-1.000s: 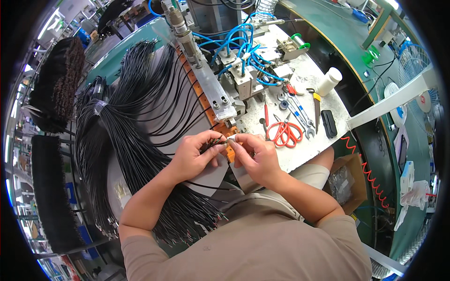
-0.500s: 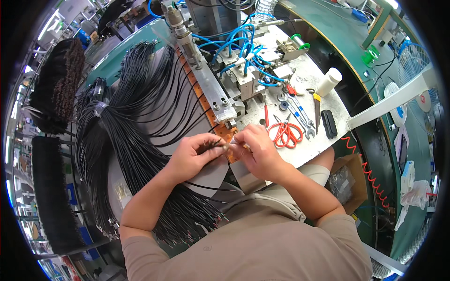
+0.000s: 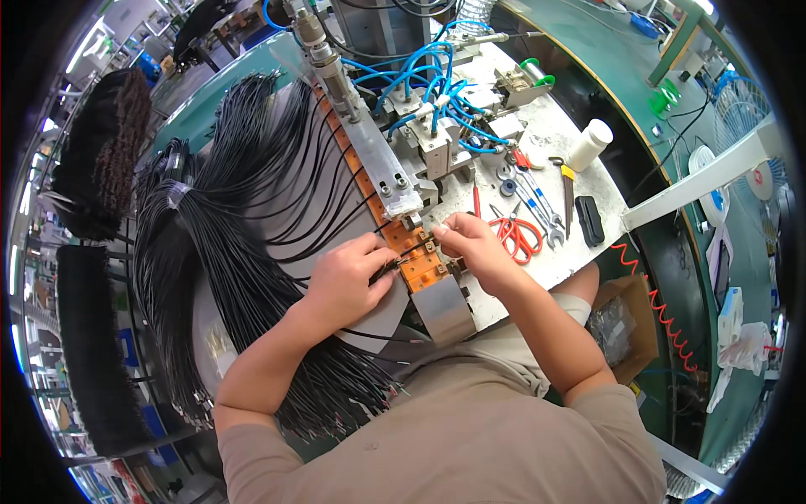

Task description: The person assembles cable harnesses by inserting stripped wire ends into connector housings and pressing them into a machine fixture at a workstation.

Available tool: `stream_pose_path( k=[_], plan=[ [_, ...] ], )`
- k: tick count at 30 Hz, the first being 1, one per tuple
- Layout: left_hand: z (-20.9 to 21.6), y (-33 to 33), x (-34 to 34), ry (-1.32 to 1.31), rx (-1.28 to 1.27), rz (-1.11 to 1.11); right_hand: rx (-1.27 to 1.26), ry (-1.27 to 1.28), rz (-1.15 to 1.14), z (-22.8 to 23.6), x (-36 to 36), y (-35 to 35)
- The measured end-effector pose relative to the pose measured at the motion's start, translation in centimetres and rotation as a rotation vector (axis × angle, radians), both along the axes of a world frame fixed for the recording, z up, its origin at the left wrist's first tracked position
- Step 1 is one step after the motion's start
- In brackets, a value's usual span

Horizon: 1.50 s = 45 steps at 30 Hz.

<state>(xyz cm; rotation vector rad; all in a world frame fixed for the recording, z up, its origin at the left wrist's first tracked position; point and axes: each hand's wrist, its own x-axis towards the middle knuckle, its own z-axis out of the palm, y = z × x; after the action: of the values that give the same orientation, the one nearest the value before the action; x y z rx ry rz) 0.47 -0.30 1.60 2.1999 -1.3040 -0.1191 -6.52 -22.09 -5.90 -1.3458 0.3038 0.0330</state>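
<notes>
The largest thing is the bundle of black cables (image 3: 222,245), which lies over a grey board (image 3: 388,316) on the person's left. As a whole it should be heavy but soft, so it is better taken at the pale tie (image 3: 178,193) around it. To its right stands a metal machine (image 3: 435,154) with blue tubes (image 3: 417,60), and beside it runs an orange strip (image 3: 425,274). The left hand (image 3: 346,279) is at the strip's left edge, its fingers curled closed around dark cable ends (image 3: 387,268). The right hand (image 3: 473,245) is over the strip, thumb and forefinger almost meeting; whether they grip something, one cannot tell from this distance. Between both hands a thin cable (image 3: 414,249) crosses the strip. It is probably light and flexible, its tip fragile, so the hold belongs on the jacket just behind.
</notes>
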Motion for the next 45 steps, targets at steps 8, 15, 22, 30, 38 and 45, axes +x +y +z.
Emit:
stream_pose_path(
  k=[8,15,22,30,38,45],
  plan=[
    [-0.5,0.0,0.0,-0.198,0.104,0.031,-0.059,-0.030,-0.049,0.5,-0.7,0.7],
    [-0.1,-0.1,-0.1,-0.250,0.083,0.000,-0.303,-0.037,-0.030,-0.2,-0.3,0.6],
    [0.2,0.1,-0.3,0.260,-0.213,0.006,-0.318,-0.084,-0.174,3.9,-3.4,1.2],
    [0.9,0.1,-0.1,0.639,-0.134,0.062,-0.983,-0.692,-0.180,4.2,-3.4,3.9],
    [0.2,0.2,0.0,0.601,-0.169,0.037,-0.775,-0.542,-0.128,4.3,-3.6,4.2],
    [0.3,0.3,0.5,0.744,-0.135,0.011,-0.680,-0.368,-0.013,4.5,-3.7,4.1]
  ],
)
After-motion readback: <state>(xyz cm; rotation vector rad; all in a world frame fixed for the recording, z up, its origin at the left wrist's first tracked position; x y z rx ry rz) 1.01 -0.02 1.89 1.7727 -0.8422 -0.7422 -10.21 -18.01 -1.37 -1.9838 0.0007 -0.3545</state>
